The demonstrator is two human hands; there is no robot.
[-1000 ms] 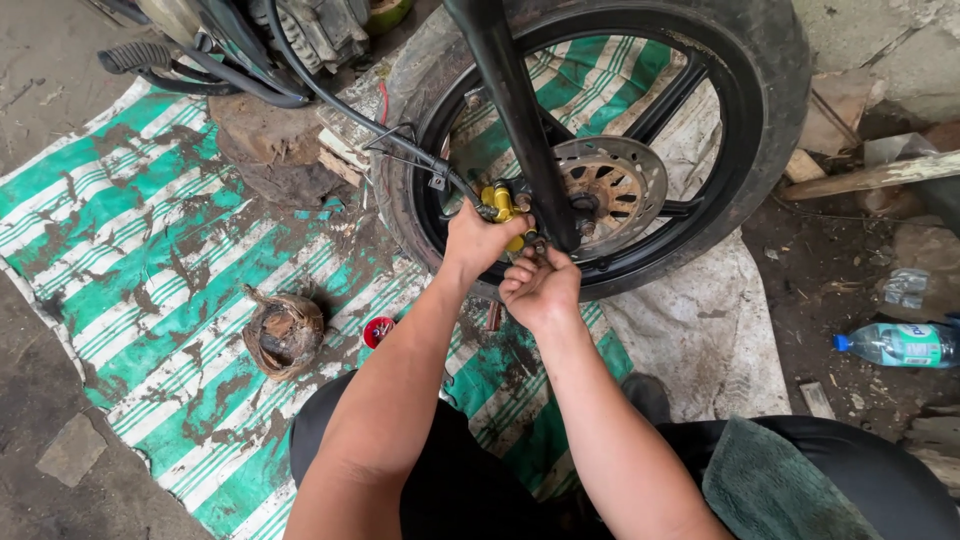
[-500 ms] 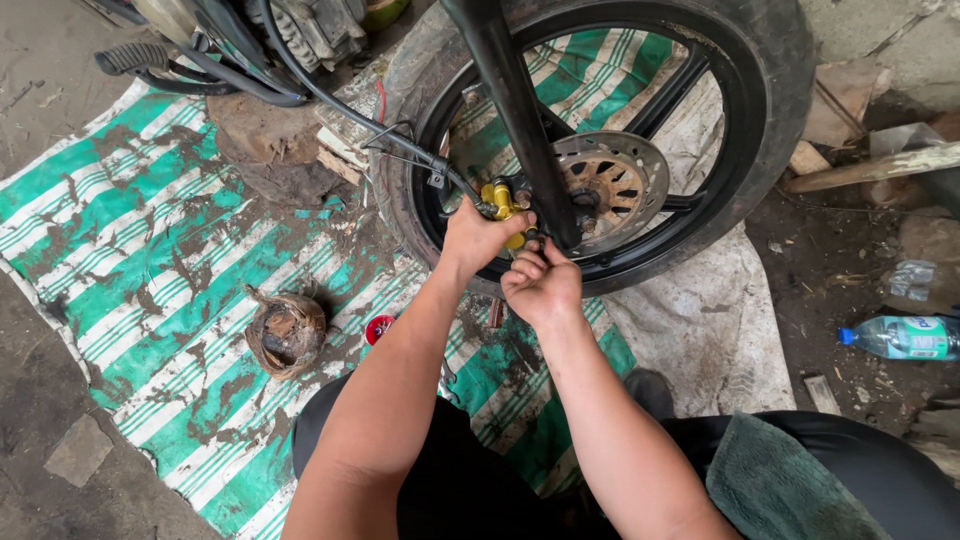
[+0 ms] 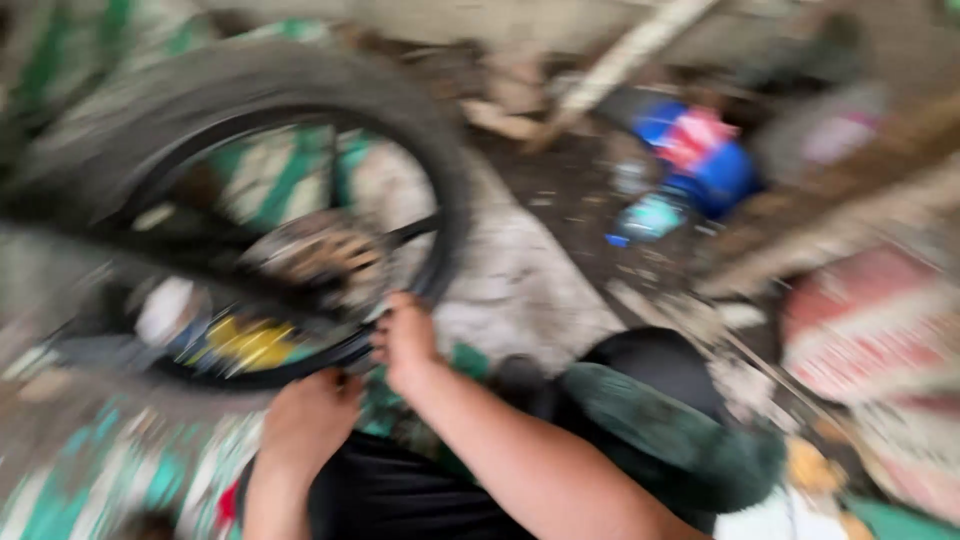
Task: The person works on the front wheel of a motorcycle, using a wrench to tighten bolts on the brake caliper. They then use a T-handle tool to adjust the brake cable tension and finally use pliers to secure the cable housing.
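Blurred frame. Left hand [image 3: 312,418] below rim, grip indiscernible. Right hand [image 3: 405,338] curled on lower edge of black rubber motorcycle wheel [image 3: 440,170], upright, axle roughly toward camera. Yellow part [image 3: 248,342] and metal brake disc [image 3: 318,255] near hub. Striped green-white mat [image 3: 60,490] underneath. Beyond: clear plastic bottle [image 3: 648,217] on cluttered dirt.

The dirt floor [image 3: 560,200] carries a green-and-white striped mat [image 3: 90,480], blurred here. A black wheel [image 3: 300,90] stands on the mat. Beyond the wheel lie a clear plastic bottle [image 3: 645,218], a blue-and-red bundle [image 3: 700,150] and a pale wooden plank [image 3: 620,70].
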